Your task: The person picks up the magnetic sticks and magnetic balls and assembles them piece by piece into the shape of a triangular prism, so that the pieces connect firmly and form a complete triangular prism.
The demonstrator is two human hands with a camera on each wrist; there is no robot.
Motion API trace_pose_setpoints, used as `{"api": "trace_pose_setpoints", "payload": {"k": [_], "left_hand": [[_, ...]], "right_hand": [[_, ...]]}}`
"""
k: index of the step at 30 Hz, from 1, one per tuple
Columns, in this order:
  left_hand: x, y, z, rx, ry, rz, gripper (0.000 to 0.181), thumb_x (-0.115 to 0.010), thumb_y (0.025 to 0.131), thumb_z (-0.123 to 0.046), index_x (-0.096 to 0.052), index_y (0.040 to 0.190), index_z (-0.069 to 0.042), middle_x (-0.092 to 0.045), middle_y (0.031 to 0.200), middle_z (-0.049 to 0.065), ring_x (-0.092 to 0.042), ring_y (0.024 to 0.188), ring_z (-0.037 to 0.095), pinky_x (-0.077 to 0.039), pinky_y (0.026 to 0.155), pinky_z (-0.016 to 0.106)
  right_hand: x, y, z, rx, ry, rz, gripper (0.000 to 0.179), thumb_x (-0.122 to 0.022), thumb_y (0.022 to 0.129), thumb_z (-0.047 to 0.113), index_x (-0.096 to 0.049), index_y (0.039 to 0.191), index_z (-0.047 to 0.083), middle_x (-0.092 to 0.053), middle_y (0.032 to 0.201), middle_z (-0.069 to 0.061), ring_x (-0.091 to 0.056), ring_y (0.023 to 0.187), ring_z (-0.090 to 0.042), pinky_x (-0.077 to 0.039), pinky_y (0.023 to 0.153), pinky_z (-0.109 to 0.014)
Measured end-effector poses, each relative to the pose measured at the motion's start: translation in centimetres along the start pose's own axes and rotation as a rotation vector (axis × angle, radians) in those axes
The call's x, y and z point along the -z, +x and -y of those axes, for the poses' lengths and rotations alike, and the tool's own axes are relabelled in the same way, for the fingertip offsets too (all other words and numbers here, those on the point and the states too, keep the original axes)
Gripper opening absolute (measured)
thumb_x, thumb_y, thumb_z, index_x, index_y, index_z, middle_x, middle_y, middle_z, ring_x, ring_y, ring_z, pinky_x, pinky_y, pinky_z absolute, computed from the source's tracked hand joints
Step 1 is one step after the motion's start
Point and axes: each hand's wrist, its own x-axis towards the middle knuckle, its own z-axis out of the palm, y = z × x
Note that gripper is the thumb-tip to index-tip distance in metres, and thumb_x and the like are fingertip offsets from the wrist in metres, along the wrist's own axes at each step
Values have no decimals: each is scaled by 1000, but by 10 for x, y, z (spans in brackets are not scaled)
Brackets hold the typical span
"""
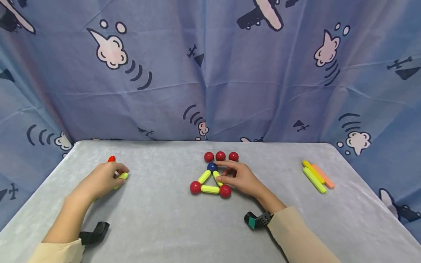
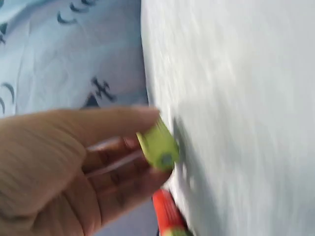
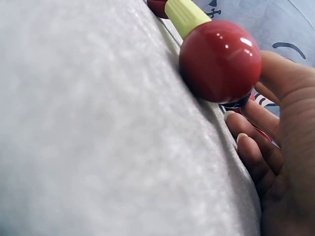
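My left hand (image 1: 104,177) pinches a yellow-green stick (image 2: 160,145) between thumb and fingers at the left side of the table; its end looks ridged, with a grey disc in it. Just beyond that hand lies a red stick (image 1: 112,159). At the centre, a flat triangle joins three yellow-green sticks (image 1: 210,189), a blue ball (image 1: 212,167) at the far corner and two red balls (image 1: 195,187) at the near corners. My right hand (image 1: 241,179) holds its right side, index finger at the blue ball and thumb at the right-hand stick.
Behind the triangle, three loose red balls (image 1: 220,156) stand in a row. On the right lie a yellow stick (image 1: 314,171), a yellow-green stick (image 1: 314,180) and an orange stick (image 1: 323,176), side by side. A patterned blue curtain (image 1: 164,73) hangs behind the grey-covered table (image 1: 158,226).
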Motion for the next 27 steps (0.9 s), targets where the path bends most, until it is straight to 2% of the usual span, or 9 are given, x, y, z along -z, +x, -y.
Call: {"api": "trace_pose_setpoints", "payload": {"k": [3, 7, 10, 13, 16, 19, 20, 24, 27], "left_hand": [[-7, 4, -20, -57, -80, -26, 23, -71, 86, -4, -73, 109, -4, -75, 100, 7, -68, 90, 20, -52, 71, 30], [-20, 7, -43, -114, -152, -15, 22, -71, 90, -8, -72, 112, -11, -74, 105, 2, -68, 94, 16, -54, 76, 30], [-28, 8, -58, -151, -216, -12, 22, -73, 91, -8, -71, 113, -10, -73, 107, 2, -69, 96, 16, -58, 79, 30], [-31, 7, -71, -160, -280, -40, 26, -74, 90, -8, -70, 116, -10, -73, 111, 2, -69, 98, 17, -60, 81, 28], [-31, 7, -86, -153, -320, -87, 32, -75, 90, -8, -70, 121, -11, -74, 113, 4, -70, 100, 19, -61, 82, 27], [-32, 11, -102, -141, -354, -115, 35, -76, 89, -7, -70, 124, -12, -74, 114, 5, -70, 100, 19, -61, 82, 28], [-33, 14, -108, -141, -367, -115, 34, -76, 89, -8, -70, 123, -12, -74, 114, 5, -70, 101, 19, -61, 83, 28], [-45, 27, -129, -170, -450, -86, 30, -75, 90, -9, -72, 119, -12, -74, 115, 7, -69, 102, 19, -61, 84, 29], [-59, 34, -139, -178, -528, -71, 29, -76, 90, -9, -72, 118, -11, -74, 116, 9, -69, 103, 19, -61, 84, 26]], "right_hand": [[0, -1, 0, 2, 5, -8, 48, -80, 87, 25, -67, 133, 20, -70, 97, -5, -61, 81, -16, -50, 68, -24], [0, -4, -2, 16, 7, 9, 48, -79, 88, 25, -67, 134, 20, -70, 100, -5, -61, 83, -16, -50, 69, -24], [-1, -5, -2, 20, 6, 17, 48, -79, 88, 25, -66, 134, 21, -69, 102, -4, -61, 84, -16, -50, 69, -23], [-2, -5, -1, 34, 6, 8, 47, -78, 89, 24, -66, 135, 21, -69, 105, -5, -62, 85, -16, -51, 69, -23], [-5, -2, 1, 70, -10, 15, 47, -76, 91, 24, -65, 137, 21, -67, 125, -7, -62, 90, -15, -52, 73, -23], [-7, 0, 4, 110, -53, 33, 46, -72, 94, 25, -63, 139, 22, -55, 149, -6, -63, 94, -13, -52, 75, -23], [-7, 1, 4, 121, -69, 36, 46, -70, 95, 25, -62, 140, 23, -54, 151, -4, -63, 95, -13, -52, 77, -23], [-8, 2, 3, 140, -100, 26, 44, -68, 96, 24, -63, 139, 25, -65, 137, -1, -63, 96, -13, -53, 79, -24], [-7, 0, 0, 136, -103, 21, 44, -68, 96, 23, -63, 139, 25, -69, 127, 0, -63, 96, -14, -54, 82, -24]]}}
